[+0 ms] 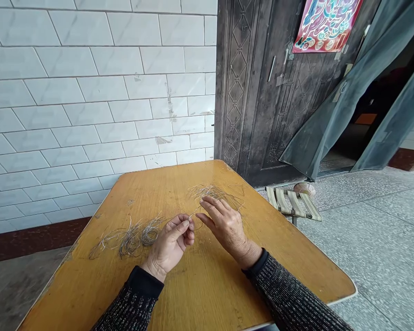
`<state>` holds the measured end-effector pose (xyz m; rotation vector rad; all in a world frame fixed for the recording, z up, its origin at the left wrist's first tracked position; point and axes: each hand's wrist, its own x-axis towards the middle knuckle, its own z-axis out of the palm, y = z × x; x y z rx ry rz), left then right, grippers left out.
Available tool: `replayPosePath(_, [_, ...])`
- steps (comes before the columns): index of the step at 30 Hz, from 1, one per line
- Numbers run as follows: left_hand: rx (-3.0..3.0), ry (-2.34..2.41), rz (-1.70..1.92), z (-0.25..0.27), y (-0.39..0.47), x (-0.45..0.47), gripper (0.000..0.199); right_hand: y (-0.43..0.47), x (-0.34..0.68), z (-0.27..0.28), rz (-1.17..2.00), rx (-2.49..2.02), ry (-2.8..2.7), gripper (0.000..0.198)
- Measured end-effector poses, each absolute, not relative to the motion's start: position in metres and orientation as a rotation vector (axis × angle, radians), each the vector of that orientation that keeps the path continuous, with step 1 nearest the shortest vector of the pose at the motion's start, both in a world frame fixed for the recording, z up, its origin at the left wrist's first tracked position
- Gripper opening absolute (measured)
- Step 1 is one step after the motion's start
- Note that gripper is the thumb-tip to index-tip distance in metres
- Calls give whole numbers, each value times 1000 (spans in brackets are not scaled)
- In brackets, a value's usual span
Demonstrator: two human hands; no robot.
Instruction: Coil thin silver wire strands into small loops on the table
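Observation:
A thin wire (195, 212) runs from my left hand (172, 243), whose thumb and forefinger pinch it above the table. Part of it curves down in a small loop between the two hands. My right hand (226, 227) is held just to the right, its fingers stretched out and the thumb apart from them. The wire's far end passes close to those fingertips; whether they touch it I cannot tell. Left of my left hand lie several coiled bundles of wire (131, 239). Beyond my right hand is a loose pile of wire pieces (212, 191), partly hidden by its fingers.
Everything rests on a yellow-brown wooden table (193, 294) with rounded corners. A white tiled wall (89, 110) stands behind it, beside a dark carved door (251, 101). To the right are a low strap-seat stool (293, 202) and a grey-green curtain (334, 110).

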<state>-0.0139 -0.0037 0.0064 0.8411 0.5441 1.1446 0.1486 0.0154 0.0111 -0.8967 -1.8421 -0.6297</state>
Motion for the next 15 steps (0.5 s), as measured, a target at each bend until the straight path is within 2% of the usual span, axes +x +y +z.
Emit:
replayPosePath(6, [979,605,1042,7,-2,-19,23,17,152,11,-623,-827,-1981,22])
replayPosePath(15, [886,587,940,9,1,-25,16,13,152,14,-597,-886,-2016,27])
